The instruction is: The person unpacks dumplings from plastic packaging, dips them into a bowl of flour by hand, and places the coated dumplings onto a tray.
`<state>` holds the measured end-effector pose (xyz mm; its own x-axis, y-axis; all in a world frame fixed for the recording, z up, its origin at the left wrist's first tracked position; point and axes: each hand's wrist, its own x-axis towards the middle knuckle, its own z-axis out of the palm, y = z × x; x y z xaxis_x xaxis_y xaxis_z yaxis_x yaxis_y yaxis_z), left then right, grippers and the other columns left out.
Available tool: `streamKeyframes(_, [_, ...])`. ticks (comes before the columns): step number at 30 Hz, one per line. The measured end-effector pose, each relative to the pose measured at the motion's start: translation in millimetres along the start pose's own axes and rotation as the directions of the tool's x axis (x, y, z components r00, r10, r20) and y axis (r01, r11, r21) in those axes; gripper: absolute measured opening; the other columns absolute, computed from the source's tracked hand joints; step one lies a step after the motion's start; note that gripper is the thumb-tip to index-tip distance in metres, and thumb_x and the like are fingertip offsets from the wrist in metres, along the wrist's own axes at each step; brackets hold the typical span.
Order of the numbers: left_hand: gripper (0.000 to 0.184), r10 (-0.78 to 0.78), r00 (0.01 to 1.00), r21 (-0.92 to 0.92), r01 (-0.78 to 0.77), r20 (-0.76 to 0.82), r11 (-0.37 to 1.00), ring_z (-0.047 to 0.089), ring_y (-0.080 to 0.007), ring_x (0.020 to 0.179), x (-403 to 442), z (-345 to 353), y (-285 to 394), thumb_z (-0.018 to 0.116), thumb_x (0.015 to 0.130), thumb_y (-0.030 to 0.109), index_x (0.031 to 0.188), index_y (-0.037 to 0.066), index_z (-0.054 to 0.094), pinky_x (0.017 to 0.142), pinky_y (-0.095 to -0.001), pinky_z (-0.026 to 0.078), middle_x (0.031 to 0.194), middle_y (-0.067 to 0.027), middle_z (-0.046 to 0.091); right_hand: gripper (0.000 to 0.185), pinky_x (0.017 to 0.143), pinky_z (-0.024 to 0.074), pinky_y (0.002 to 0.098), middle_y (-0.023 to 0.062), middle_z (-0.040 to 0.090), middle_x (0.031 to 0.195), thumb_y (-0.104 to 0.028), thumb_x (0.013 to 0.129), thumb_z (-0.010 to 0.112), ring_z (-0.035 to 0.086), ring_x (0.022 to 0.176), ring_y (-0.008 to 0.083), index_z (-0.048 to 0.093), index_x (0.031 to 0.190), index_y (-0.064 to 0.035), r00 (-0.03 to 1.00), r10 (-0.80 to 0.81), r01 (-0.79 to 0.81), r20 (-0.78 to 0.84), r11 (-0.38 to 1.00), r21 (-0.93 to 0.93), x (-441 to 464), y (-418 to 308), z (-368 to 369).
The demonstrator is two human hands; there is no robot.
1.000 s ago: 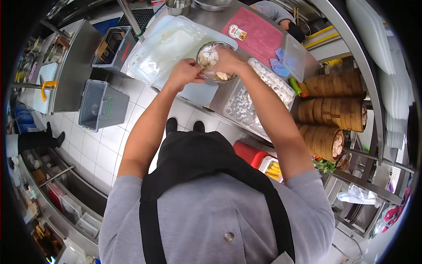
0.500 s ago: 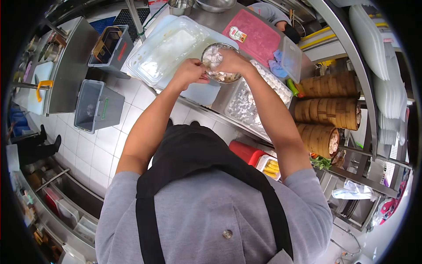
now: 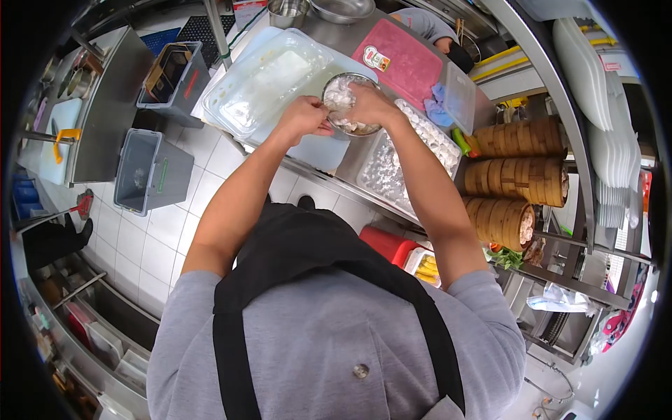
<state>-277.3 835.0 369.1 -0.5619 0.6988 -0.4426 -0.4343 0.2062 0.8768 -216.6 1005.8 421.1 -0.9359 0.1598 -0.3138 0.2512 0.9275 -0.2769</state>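
A round metal bowl (image 3: 375, 78) with pale, whitish food (image 3: 339, 94) in it stands at the counter's front edge. My left hand (image 3: 306, 119) pinches the bowl's left rim with its fingers closed. Inside the bowl, my right hand (image 3: 369, 103) is pressed down on the food; its fingertips are partly hidden, and what they grip cannot be made out. Just right of the bowl lies a clear tray (image 3: 381, 168) with many small white pieces, partly covered by my right forearm. Left of it is a clear plastic lid or container (image 3: 269, 77) on a pale board.
A pink board (image 3: 402, 59) with a label lies behind the bowl, near a blue cloth (image 3: 438, 105). Stacked bamboo steamers (image 3: 514, 178) stand at the right. Grey bins (image 3: 152, 171) are on the floor at left. Another person's arm (image 3: 427, 24) shows across the counter.
The view has shifted slightly. My right hand has moved within the bowl and the food in it lies differently. At far left, a red tool has come into view near another person's feet.
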Motion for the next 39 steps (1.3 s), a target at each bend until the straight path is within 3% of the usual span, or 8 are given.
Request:
streamKeyframes(5, [0.019,0.001,1.000,-0.005,-0.001,0.003,1.000,0.066,-0.0248,0.079,0.0,-1.7,0.5,0.052,0.091,0.010,0.097,-0.007,0.056,0.075,-0.0345,0.061,0.089,-0.0162,0.061,0.074,0.097,0.0461,0.0452,0.0291,0.049,0.127,-0.029,0.070,0.073,0.052,0.118,0.0432,0.041,0.130,-0.0009,0.983,0.177,-0.175,0.054,0.983,-0.052,5.5,-5.4,35.8])
streamKeyframes(9, [0.019,0.002,1.000,-0.006,-0.002,0.006,1.000,0.066,-0.0253,0.081,-2.7,1.3,3.1,0.051,0.091,0.009,0.097,-0.008,0.055,0.075,-0.0350,0.060,0.090,-0.0166,0.061,0.055,0.093,0.0492,0.0473,0.0243,0.050,0.123,-0.010,0.078,0.063,0.056,0.110,0.0467,0.044,0.130,-0.0068,0.950,0.070,-0.140,-0.304,0.966,-0.216,-0.6,-7.6,41.1])
streamKeyframes(12, [0.018,-0.015,1.000,0.006,0.015,0.017,1.000,0.066,-0.0255,0.082,-1.6,0.2,2.8,0.051,0.091,0.009,0.096,-0.008,0.055,0.075,-0.0351,0.061,0.090,-0.0168,0.061,0.062,0.094,0.0485,0.0449,0.0249,0.051,0.126,-0.019,0.073,0.070,0.056,0.111,0.0453,0.047,0.130,-0.0073,0.994,-0.006,-0.022,-0.113,0.970,-0.244,-3.9,-6.8,12.5])
streamKeyframes(15, [0.018,-0.012,0.999,0.014,0.011,0.032,1.000,0.066,-0.0256,0.082,2.7,-0.9,0.3,0.051,0.090,0.009,0.096,-0.008,0.055,0.075,-0.0349,0.060,0.090,-0.0169,0.061,0.075,0.095,0.0477,0.0414,0.0268,0.051,0.129,-0.029,0.066,0.077,0.054,0.116,0.0429,0.049,0.131,-0.0075,0.986,-0.117,0.112,0.120,0.993,0.047,11.0,7.5,-8.4])
streamKeyframes(21, [0.018,-0.026,0.999,-0.001,0.026,0.029,1.000,0.066,-0.0256,0.082,0.8,-0.8,2.4,0.052,0.091,0.010,0.096,-0.007,0.055,0.076,-0.0345,0.060,0.089,-0.0171,0.061,0.075,0.098,0.0466,0.0434,0.0270,0.045,0.133,-0.034,0.066,0.077,0.053,0.118,0.0401,0.049,0.131,-0.0079,0.983,0.160,-0.159,-0.085,0.987,0.016,11.5,-6.4,37.9])
streamKeyframes(25, [0.019,-0.022,1.000,-0.009,0.022,0.021,1.000,0.067,-0.0255,0.081,0.1,-0.2,0.8,0.052,0.091,0.011,0.096,-0.007,0.055,0.075,-0.0341,0.060,0.089,-0.0170,0.061,0.062,0.097,0.0470,0.0489,0.0240,0.047,0.131,-0.028,0.071,0.071,0.054,0.117,0.0377,0.052,0.128,-0.0118,0.955,-0.020,-0.081,-0.295,0.941,-0.329,10.2,-3.2,47.1])
streamKeyframes(32, [0.019,-0.010,0.999,-0.001,0.010,0.048,1.000,0.067,-0.0253,0.081,1.4,-1.8,0.7,0.052,0.092,0.012,0.096,-0.007,0.055,0.074,-0.0339,0.060,0.089,-0.0169,0.062,0.072,0.099,0.0457,0.0428,0.0213,0.053,0.127,-0.029,0.066,0.077,0.052,0.121,0.0367,0.051,0.131,-0.0088,0.996,0.056,-0.055,0.063,0.998,-0.030,8.6,7.0,9.1])
streamKeyframes(39, [0.019,-0.018,0.998,0.009,0.017,0.059,1.000,0.067,-0.0249,0.079,2.8,-3.0,-0.9,0.051,0.092,0.011,0.098,-0.006,0.055,0.074,-0.0341,0.060,0.090,-0.0169,0.062,0.064,0.098,0.0452,0.0404,0.0218,0.054,0.126,-0.016,0.068,0.073,0.054,0.119,0.0364,0.055,0.129,-0.0076,0.982,-0.042,0.050,-0.182,0.998,0.041,9.3,22.6,31.3])
